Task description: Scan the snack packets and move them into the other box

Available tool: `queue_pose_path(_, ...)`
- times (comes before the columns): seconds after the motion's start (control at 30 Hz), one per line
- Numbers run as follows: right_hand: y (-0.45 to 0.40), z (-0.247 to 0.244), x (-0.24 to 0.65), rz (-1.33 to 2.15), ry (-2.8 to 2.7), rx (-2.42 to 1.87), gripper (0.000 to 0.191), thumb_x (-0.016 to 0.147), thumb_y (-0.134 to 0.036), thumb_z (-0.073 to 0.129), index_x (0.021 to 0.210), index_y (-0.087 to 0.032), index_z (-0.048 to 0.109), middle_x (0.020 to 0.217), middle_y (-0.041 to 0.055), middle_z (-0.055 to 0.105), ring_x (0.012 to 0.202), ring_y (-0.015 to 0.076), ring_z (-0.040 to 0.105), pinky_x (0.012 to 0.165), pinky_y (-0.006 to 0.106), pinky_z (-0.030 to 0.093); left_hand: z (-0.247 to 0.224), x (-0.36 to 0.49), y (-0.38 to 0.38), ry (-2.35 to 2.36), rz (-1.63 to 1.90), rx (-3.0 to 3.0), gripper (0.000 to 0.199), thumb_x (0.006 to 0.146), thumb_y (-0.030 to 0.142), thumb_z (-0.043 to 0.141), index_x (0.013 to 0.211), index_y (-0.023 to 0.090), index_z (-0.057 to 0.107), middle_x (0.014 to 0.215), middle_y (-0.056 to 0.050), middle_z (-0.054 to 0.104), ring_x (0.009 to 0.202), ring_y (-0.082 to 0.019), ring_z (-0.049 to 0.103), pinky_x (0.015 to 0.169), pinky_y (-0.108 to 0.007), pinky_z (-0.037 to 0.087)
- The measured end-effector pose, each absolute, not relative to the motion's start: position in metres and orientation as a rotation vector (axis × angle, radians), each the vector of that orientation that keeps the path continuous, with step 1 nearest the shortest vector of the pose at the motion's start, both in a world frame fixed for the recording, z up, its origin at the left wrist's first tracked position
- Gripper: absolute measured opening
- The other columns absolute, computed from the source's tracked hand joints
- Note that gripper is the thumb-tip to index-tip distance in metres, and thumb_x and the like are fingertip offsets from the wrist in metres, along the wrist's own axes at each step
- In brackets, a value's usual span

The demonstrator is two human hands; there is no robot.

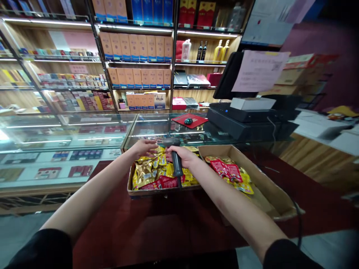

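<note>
Black scanner (176,164) is up over the left carton (146,193), right hand (183,156) wrapped round its handle; left hand (143,148) looks empty, fingers loose above the same carton. I'd guess light, stiff plastic, best held by that handle. Left carton's full of shiny packets (145,173), probably slippery; right carton's (272,192) part filled, bare cardboard showing.
</note>
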State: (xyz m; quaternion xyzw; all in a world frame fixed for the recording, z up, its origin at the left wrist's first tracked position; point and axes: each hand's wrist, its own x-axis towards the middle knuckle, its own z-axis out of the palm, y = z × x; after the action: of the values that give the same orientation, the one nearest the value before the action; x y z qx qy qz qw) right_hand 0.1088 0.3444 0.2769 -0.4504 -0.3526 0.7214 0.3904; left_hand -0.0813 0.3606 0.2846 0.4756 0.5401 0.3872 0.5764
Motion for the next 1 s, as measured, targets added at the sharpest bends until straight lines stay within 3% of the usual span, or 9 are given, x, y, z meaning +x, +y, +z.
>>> queue_pose_path(0.2, 0.355, 0.269, 0.07, 1.933, -0.906, -1.137, 0.009, 0.072, -0.007, 0.056, 0.066, -0.013, 0.054, 0.051, -0.0023, 0.051, 0.047, 0.0082, 0.049, 0.053, 0.021, 0.05, 0.268, -0.102, 0.36, 1.784, 0.67, 1.58, 0.072, 0.065, 0.032, 0.075, 0.131, 0.015, 0.051, 0.114, -0.018, 0.064, 0.065, -0.02, 0.068, 0.055, -0.026, 0.05)
queue_pose_path(0.33, 0.359, 0.263, 0.067, 1.988, -0.877, -1.112, 0.009, 0.073, -0.007, 0.055, 0.067, -0.014, 0.054, 0.051, -0.0029, 0.051, 0.047, 0.0084, 0.05, 0.053, 0.021, 0.05, 0.257, -0.104, 0.363, 1.937, 0.377, 2.021, 0.056, 0.061, 0.034, 0.074, 0.112, 0.012, 0.067, 0.105, -0.016, 0.069, 0.092, -0.029, 0.066, 0.076, -0.029, 0.049)
queue_pose_path(0.5, 0.353, 0.259, 0.084, 1.989, -0.818, -1.12, 0.008, 0.073, -0.008, 0.053, 0.069, -0.014, 0.056, 0.054, -0.0005, 0.056, 0.051, 0.0104, 0.055, 0.06, 0.023, 0.052, 0.248, -0.101, 0.368, 1.838, 0.383, 2.202, 0.052, 0.062, 0.037, 0.071, 0.11, 0.018, 0.068, 0.112, -0.01, 0.067, 0.104, -0.026, 0.061, 0.088, -0.029, 0.045)
queue_pose_path(0.7, 0.345, 0.259, 0.12, 1.942, -0.755, -1.1, 0.008, 0.071, -0.007, 0.052, 0.071, -0.013, 0.058, 0.055, -0.0008, 0.057, 0.052, 0.0103, 0.057, 0.059, 0.023, 0.051, 0.255, -0.068, 0.369, 1.619, 0.446, 2.317, 0.047, 0.061, 0.035, 0.071, 0.105, 0.02, 0.068, 0.105, -0.006, 0.069, 0.095, -0.022, 0.063, 0.081, -0.027, 0.047)
queue_pose_path(0.87, 0.34, 0.259, 0.152, 1.881, -0.829, -1.143, 0.01, 0.07, -0.01, 0.056, 0.076, -0.013, 0.062, 0.057, -0.0003, 0.059, 0.051, 0.0106, 0.057, 0.054, 0.021, 0.05, 0.262, -0.034, 0.371, 1.36, 0.568, 2.399, 0.044, 0.063, 0.032, 0.071, 0.105, 0.019, 0.066, 0.096, -0.006, 0.069, 0.075, -0.02, 0.063, 0.067, -0.026, 0.047)
queue_pose_path(1.0, 0.335, 0.253, 0.167, 1.906, -0.762, -1.162, 0.013, 0.07, -0.01, 0.055, 0.079, -0.013, 0.063, 0.057, -0.0004, 0.059, 0.054, 0.0129, 0.06, 0.06, 0.026, 0.054, 0.247, -0.016, 0.375, 1.178, 0.722, 2.308, 0.042, 0.064, 0.025, 0.071, 0.104, 0.018, 0.062, 0.085, -0.004, 0.068, 0.059, -0.014, 0.057, 0.058, -0.024, 0.044)
